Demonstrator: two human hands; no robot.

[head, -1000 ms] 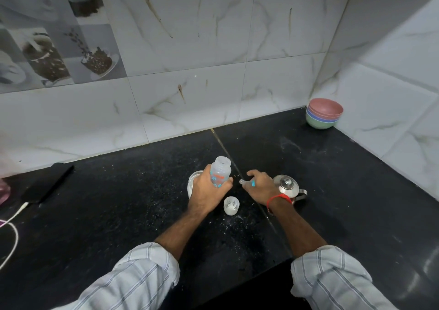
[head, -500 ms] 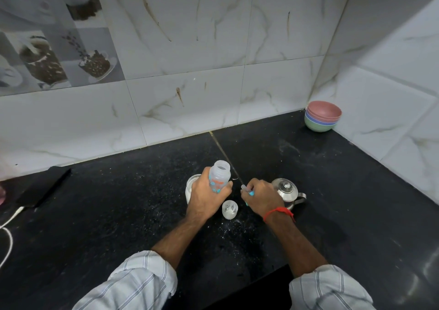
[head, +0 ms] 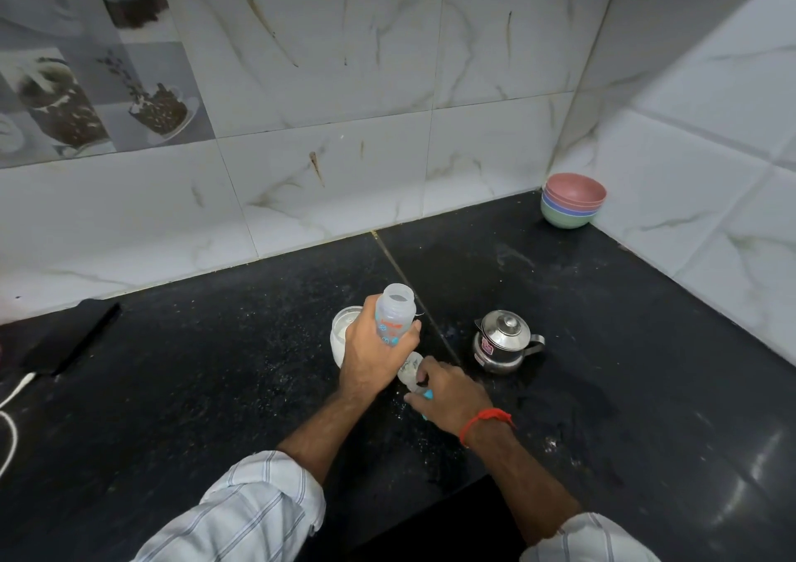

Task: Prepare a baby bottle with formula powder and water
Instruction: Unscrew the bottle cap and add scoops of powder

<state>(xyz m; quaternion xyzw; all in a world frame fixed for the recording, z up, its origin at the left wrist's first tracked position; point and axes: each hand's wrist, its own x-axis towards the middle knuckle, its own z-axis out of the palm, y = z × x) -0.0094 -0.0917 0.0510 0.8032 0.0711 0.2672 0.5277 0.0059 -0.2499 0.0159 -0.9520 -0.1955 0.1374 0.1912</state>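
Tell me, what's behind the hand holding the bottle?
A white tub stands behind the left hand gripping the baby bottle; something white inside, but the hand covers most.

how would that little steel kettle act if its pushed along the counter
The steel kettle looks squat with a wide base, so it would probably slide rather than tip. Its lid seems loosely seated and may rattle. The polished metal looks rigid, possibly slippery; how full it is cannot be seen.
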